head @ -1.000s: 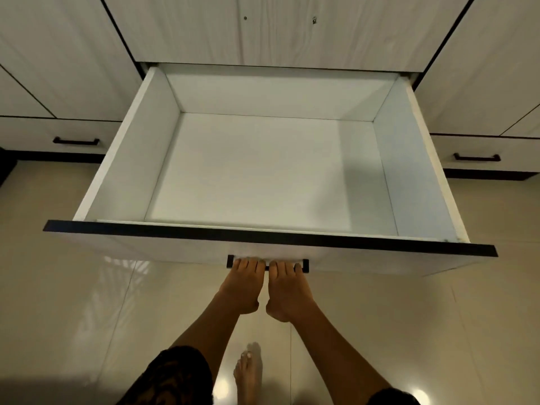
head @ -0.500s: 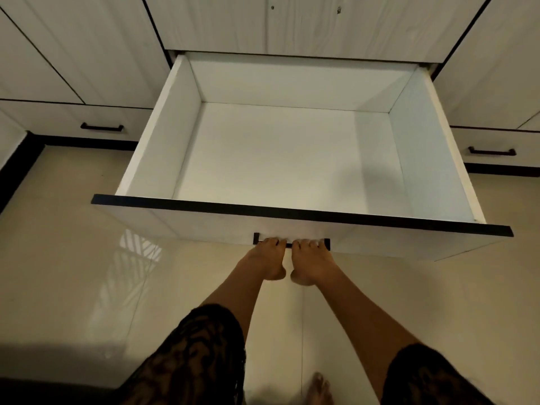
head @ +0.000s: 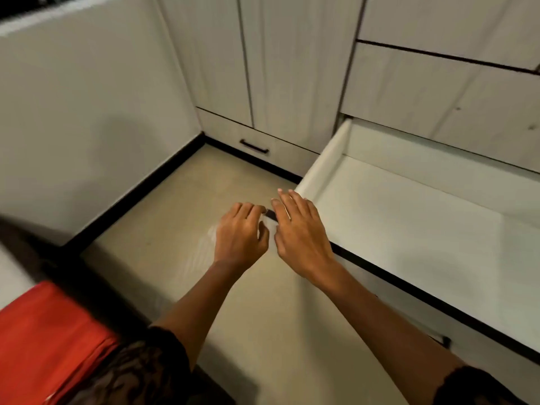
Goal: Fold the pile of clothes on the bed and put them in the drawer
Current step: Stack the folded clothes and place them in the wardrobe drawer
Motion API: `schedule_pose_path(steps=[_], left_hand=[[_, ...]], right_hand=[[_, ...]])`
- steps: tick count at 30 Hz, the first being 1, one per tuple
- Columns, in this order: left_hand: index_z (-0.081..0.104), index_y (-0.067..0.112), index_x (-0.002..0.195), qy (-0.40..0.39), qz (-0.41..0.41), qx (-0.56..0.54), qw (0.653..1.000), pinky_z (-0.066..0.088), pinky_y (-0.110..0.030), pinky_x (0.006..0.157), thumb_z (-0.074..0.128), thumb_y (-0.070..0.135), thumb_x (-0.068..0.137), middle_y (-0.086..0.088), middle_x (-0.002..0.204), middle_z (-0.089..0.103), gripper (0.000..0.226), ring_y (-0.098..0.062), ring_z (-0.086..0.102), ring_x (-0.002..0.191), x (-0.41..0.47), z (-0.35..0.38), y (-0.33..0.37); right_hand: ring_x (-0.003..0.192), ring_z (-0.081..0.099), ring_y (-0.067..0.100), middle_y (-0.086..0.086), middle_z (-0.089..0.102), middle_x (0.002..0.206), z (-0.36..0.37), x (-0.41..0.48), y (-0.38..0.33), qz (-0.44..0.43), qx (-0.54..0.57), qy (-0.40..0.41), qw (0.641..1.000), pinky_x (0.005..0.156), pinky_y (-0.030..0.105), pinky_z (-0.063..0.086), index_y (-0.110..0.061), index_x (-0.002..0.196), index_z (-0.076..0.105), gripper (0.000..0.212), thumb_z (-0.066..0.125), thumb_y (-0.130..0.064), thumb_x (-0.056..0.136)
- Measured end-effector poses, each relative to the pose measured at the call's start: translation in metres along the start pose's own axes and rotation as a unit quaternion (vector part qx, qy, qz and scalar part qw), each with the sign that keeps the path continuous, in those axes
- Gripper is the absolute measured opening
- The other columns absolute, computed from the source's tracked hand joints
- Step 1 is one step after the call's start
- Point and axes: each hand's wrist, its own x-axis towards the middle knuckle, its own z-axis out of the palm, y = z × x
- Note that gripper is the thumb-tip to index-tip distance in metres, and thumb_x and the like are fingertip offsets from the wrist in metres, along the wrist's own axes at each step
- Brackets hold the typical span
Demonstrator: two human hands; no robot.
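Standing pulled out at 3 o'clock in the view, the drawer (head: 324, 168) shows a white interior, and its black-edged rim runs off toward 5 o'clock. The right hand (head: 301, 235) hovers over the drawer's near left corner, its fingers (head: 293, 204) straight and released, holding nothing. The left hand (head: 238, 232) is just beside it at its 9 o'clock, above the floor (head: 181, 200), with fingers loosely bent and grasping nothing. Whether its tips touch the black corner cannot be told. At 12 o'clock from the hands, a closed lower drawer (head: 280, 149) with a black handle (head: 254, 146) sits beneath the cupboard doors (head: 292, 68). At 8 o'clock, blurred red fabric (head: 43, 331), possibly clothing or bedding, lies next to a dark lace sleeve (head: 146, 369).
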Motion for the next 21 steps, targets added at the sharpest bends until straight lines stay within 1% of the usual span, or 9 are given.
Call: schedule_pose_path(steps=[2, 6, 8, 11, 13, 14, 16, 19, 21], left_hand=[[0.065, 0.003, 0.101, 0.016, -0.047, 0.041, 0.998, 0.05, -0.036, 0.073, 0.068, 0.004, 0.069, -0.012, 0.096, 0.066, 0.032, -0.03, 0.062, 0.09, -0.017, -0.024, -0.041], [0.062, 0.0, 0.108, 0.009, -0.128, 0.125, 0.984, 0.049, -0.039, 0.085, 0.073, 0.0, 0.064, -0.016, 0.106, 0.064, 0.045, -0.033, 0.061, 0.101, -0.097, -0.07, -0.115], [0.059, 0.001, 0.11, -0.003, -0.165, 0.165, 0.973, 0.043, -0.039, 0.092, 0.066, 0.004, 0.067, -0.016, 0.109, 0.063, 0.044, -0.033, 0.058, 0.106, -0.153, -0.086, -0.144], [0.053, 0.0, 0.115, -0.027, -0.222, 0.2, 0.954, 0.033, -0.038, 0.099, 0.046, 0.018, 0.072, -0.019, 0.116, 0.06, 0.047, -0.035, 0.051, 0.116, -0.239, -0.098, -0.173], [0.051, 0.0, 0.117, -0.065, -0.264, 0.223, 0.936, 0.038, -0.042, 0.099, 0.05, 0.023, 0.074, -0.02, 0.119, 0.06, 0.05, -0.037, 0.053, 0.117, -0.3, -0.104, -0.18], [0.05, 0.0, 0.118, -0.076, -0.266, 0.229, 0.933, 0.044, -0.043, 0.097, 0.06, 0.023, 0.072, -0.02, 0.12, 0.06, 0.053, -0.037, 0.054, 0.117, -0.323, -0.103, -0.181], [0.047, 0.001, 0.118, -0.119, -0.271, 0.234, 0.926, 0.048, -0.046, 0.091, 0.081, 0.019, 0.06, -0.02, 0.119, 0.062, 0.07, -0.037, 0.056, 0.114, -0.368, -0.103, -0.178], [0.048, 0.007, 0.125, -0.175, -0.218, 0.258, 0.925, 0.04, -0.044, 0.098, 0.084, 0.02, 0.056, -0.017, 0.124, 0.06, 0.079, -0.035, 0.052, 0.12, -0.411, -0.098, -0.177], [0.041, 0.013, 0.132, -0.216, -0.146, 0.261, 0.929, 0.032, -0.045, 0.103, 0.079, 0.027, 0.064, -0.014, 0.133, 0.054, 0.08, -0.033, 0.034, 0.135, -0.435, -0.091, -0.177]], right_hand=[[0.128, 0.046, 0.035, 0.019, 0.048, 0.138, 0.005, 0.02, -0.044, -0.049, 0.008, 0.006, 0.999, 0.102, 0.048, 0.039, -0.003, 0.13, 0.053, 0.066, 0.074, -0.018, 0.069], [0.135, 0.035, 0.037, 0.02, 0.038, 0.146, 0.031, 0.022, -0.152, -0.123, 0.09, 0.01, 0.988, 0.106, 0.046, 0.029, -0.004, 0.137, 0.042, 0.079, 0.077, -0.018, 0.067], [0.134, 0.036, 0.037, 0.021, 0.039, 0.145, 0.047, 0.003, -0.201, -0.158, 0.117, -0.014, 0.98, 0.105, 0.044, 0.029, -0.004, 0.138, 0.04, 0.088, 0.082, -0.025, 0.063], [0.132, 0.038, 0.038, 0.022, 0.04, 0.144, 0.072, -0.034, -0.255, -0.224, 0.148, -0.063, 0.961, 0.104, 0.044, 0.03, -0.002, 0.137, 0.041, 0.098, 0.086, -0.037, 0.057], [0.131, 0.039, 0.038, 0.023, 0.04, 0.143, 0.09, -0.065, -0.288, -0.26, 0.166, -0.111, 0.945, 0.103, 0.044, 0.033, 0.0, 0.136, 0.041, 0.106, 0.087, -0.043, 0.051], [0.131, 0.04, 0.038, 0.024, 0.041, 0.142, 0.097, -0.079, -0.299, -0.266, 0.174, -0.137, 0.938, 0.102, 0.045, 0.035, 0.001, 0.136, 0.04, 0.11, 0.088, -0.043, 0.048], [0.128, 0.044, 0.037, 0.025, 0.043, 0.14, 0.112, -0.111, -0.323, -0.277, 0.193, -0.183, 0.923, 0.099, 0.044, 0.04, 0.004, 0.133, 0.041, 0.114, 0.089, -0.044, 0.043], [0.12, 0.053, 0.036, 0.024, 0.052, 0.132, 0.133, -0.155, -0.344, -0.25, 0.2, -0.269, 0.908, 0.091, 0.042, 0.047, 0.007, 0.126, 0.052, 0.109, 0.091, -0.044, 0.037], [0.123, 0.05, 0.038, 0.027, 0.049, 0.134, 0.146, -0.18, -0.353, -0.206, 0.205, -0.312, 0.905, 0.095, 0.042, 0.045, 0.011, 0.128, 0.049, 0.102, 0.09, -0.036, 0.048]])
